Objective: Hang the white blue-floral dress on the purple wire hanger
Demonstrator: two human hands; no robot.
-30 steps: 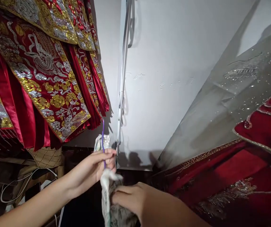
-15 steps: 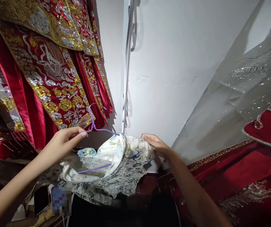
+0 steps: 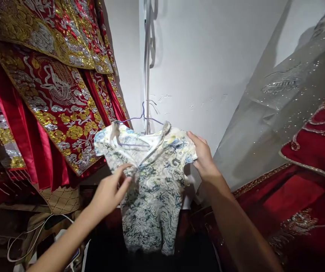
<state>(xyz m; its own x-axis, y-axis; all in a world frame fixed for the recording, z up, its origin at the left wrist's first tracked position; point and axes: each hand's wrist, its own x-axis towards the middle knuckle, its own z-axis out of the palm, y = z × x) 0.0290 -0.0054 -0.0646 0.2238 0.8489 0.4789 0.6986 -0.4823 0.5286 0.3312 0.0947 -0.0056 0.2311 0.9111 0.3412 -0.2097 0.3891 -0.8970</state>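
Observation:
A short-sleeved V-neck top (image 3: 157, 185) with a grey, white and blue swirling pattern hangs spread in front of me. A thin purple hanger (image 3: 135, 118) runs through its shoulders, its hook pointing up. My right hand (image 3: 203, 154) is closed on the sleeve at the top's right side, fingers tucked behind the cloth. My left hand (image 3: 108, 192) is at the front below the V of the neckline, thumb and index finger apart. Its fingertips are at the cloth; I cannot tell whether they touch it.
A metal pole (image 3: 146, 68) runs up the white wall (image 3: 202, 68) behind the top. Red garments (image 3: 63, 87) with gold and silver embroidery hang at left. Sheer sparkly fabric (image 3: 264, 113) and a red garment (image 3: 307, 181) are at right. A white cable (image 3: 39, 230) loops at lower left.
The top went from bunched up to hanging full length, with the hanger inside both shoulders. My left hand let go of the hanger and moved down to the chest; my right hand stays at the sleeve.

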